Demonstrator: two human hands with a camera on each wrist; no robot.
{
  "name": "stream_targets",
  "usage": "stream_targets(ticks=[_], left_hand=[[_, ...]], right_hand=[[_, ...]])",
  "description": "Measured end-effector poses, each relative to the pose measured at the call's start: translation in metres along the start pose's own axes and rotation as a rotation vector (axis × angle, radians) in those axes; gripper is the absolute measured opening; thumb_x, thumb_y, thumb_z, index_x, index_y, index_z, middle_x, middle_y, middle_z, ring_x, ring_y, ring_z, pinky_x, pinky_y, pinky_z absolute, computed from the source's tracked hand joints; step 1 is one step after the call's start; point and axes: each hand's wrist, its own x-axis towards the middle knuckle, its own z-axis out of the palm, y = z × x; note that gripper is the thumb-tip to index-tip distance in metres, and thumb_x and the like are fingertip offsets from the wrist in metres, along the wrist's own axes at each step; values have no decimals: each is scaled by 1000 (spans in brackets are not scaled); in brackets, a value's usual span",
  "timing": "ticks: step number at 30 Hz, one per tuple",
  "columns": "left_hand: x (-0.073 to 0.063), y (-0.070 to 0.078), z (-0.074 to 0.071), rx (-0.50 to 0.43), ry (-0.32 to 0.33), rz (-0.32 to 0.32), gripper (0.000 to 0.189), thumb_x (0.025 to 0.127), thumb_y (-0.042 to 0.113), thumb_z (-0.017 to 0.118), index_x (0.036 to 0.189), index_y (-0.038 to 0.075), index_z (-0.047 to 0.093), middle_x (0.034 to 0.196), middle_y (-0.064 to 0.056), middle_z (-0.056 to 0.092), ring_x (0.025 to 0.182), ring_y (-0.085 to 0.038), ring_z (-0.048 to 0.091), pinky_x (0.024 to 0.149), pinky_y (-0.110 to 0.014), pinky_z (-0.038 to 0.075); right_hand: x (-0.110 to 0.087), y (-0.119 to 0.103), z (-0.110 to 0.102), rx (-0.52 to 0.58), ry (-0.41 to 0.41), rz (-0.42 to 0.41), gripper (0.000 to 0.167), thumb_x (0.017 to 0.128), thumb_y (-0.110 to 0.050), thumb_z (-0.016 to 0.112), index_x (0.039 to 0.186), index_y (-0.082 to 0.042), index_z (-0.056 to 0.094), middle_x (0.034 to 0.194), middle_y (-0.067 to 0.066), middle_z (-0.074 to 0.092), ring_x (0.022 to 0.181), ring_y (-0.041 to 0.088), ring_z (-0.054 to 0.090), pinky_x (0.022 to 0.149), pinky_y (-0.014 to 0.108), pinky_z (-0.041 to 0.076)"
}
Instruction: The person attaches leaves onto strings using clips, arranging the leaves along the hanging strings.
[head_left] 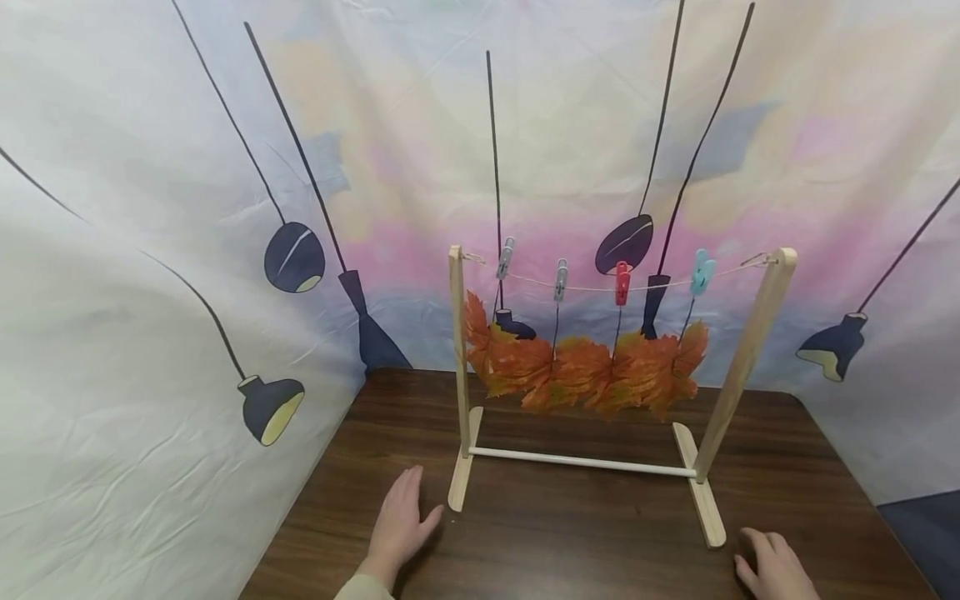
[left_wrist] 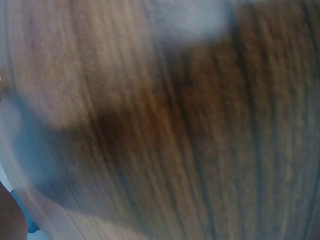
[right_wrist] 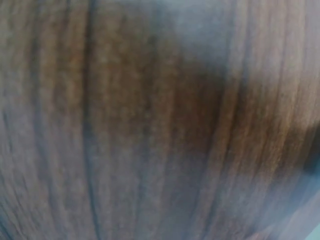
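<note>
My left hand (head_left: 401, 518) rests on the table left of a small wooden drying rack (head_left: 742, 367), its fingers extended and holding nothing. On the other side, near the rack's right foot (head_left: 700, 487), my right hand (head_left: 774, 567) lies with loosely bent fingers and nothing in it. A string (head_left: 592, 288) runs between the two posts. Clipped along it are two grey clothespins (head_left: 561, 280), a red clothespin (head_left: 622, 283) and a light blue clothespin (head_left: 702, 272). Orange artificial maple leaves (head_left: 577, 367) hang below them by dark stems, overlapping. Both wrist views show mostly blurred wood grain.
The dark wooden tabletop (head_left: 555, 533) extends under the rack. A white crossbar (head_left: 585, 461) joins the rack's feet low down. Behind and to the left hangs a pale cloth (head_left: 150, 333) printed with dark lamps, close to the table's edges.
</note>
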Motion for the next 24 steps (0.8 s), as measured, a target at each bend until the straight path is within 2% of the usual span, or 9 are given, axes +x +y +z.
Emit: stream_targets(ticks=[5,7,12,14,18,24], left_hand=[[-3,-2,4,93,30,121,75,83,41,64,135,-6,39,137,-24,42,129,-39,35,104,-52,28],[-4,-3,5,123,19,144,76,83,44,63,136,-5,39,140,-24,38,131,-40,32,105,-53,25],[-4,-2,5,172,-76,117,76,85,54,57,143,10,38,149,-23,24,136,-41,19,106,-59,16],[-3,-2,5,185,-96,102,74,85,56,55,144,15,37,151,-22,21,137,-41,15,105,-61,13],[-2,-3,5,197,-85,93,74,86,58,53,145,19,35,152,-19,19,138,-42,13,104,-64,11],[2,-5,3,178,-46,97,72,86,55,55,145,17,36,151,-20,21,137,-44,15,104,-64,10]], right_hand=[[1,-1,-1,-14,-78,28,40,74,-7,71,106,12,56,90,24,53,80,38,56,67,50,47],[1,-2,0,-21,-88,31,40,74,-8,71,105,12,56,90,23,53,79,37,56,66,50,47],[1,-2,0,-17,-83,27,39,74,-7,72,105,11,57,89,22,53,78,36,55,64,49,47],[1,-2,-1,-11,-85,26,39,73,-7,72,105,11,56,89,22,53,78,36,55,64,49,47],[2,-1,0,-13,-95,29,40,73,-7,71,105,11,56,89,22,53,78,35,56,64,48,47],[1,-2,-1,-18,-98,20,38,75,-7,71,105,11,56,90,22,53,79,36,56,65,49,47]])
